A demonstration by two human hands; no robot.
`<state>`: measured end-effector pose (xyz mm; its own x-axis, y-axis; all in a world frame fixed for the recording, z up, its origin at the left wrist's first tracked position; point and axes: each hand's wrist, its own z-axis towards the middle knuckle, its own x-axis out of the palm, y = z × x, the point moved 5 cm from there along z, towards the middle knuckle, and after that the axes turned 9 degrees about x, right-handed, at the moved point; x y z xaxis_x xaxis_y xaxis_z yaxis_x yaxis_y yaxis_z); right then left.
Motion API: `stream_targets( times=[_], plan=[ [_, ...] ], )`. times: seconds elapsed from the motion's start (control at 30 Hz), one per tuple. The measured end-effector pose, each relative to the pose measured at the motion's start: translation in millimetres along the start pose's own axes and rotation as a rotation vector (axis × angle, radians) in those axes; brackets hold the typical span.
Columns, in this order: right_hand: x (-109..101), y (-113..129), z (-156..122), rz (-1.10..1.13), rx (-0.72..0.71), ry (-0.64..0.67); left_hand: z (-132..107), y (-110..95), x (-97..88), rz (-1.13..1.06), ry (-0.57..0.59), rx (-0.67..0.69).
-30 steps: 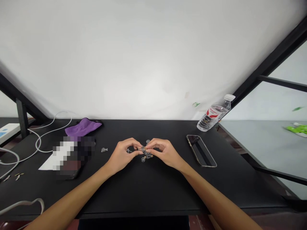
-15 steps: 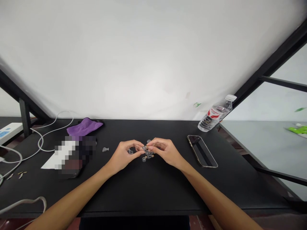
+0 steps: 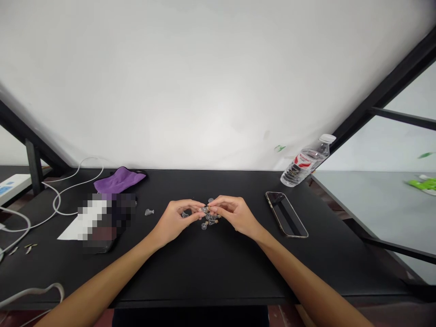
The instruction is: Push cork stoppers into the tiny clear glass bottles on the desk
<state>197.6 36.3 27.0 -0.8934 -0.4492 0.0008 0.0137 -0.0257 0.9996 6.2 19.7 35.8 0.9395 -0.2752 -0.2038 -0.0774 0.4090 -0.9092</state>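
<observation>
My left hand and my right hand meet at the middle of the black table, fingertips pinched together on a tiny clear glass bottle. Below the fingertips lies a small heap of several similar clear bottles. One more tiny bottle lies apart to the left of my left hand. What exactly each fingertip grips is too small to tell.
A phone lies face up to the right, a tilted water bottle behind it. At left are a purple cloth, a blurred dark object, white cables and small metal bits. A grey table adjoins right.
Both hands stay pinched at the same spot; only small finger movements show. The view shifted slightly.
</observation>
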Motion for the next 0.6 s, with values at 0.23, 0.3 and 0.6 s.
stream_targets(
  times=[0.23, 0.3, 0.6],
  plan=[
    [-0.2, 0.2, -1.1, -0.023, -0.011, -0.009, -0.5, -0.2, 1.1, -0.053, 0.011, -0.017],
    [0.0, 0.1, -1.2, -0.023, -0.003, -0.005, -1.1, -0.5, 1.4, -0.063, 0.011, -0.012],
    [-1.0, 1.8, -1.1, -0.060, -0.016, -0.040, -3.2, 3.9, -1.0, -0.051, -0.002, 0.016]
  ],
)
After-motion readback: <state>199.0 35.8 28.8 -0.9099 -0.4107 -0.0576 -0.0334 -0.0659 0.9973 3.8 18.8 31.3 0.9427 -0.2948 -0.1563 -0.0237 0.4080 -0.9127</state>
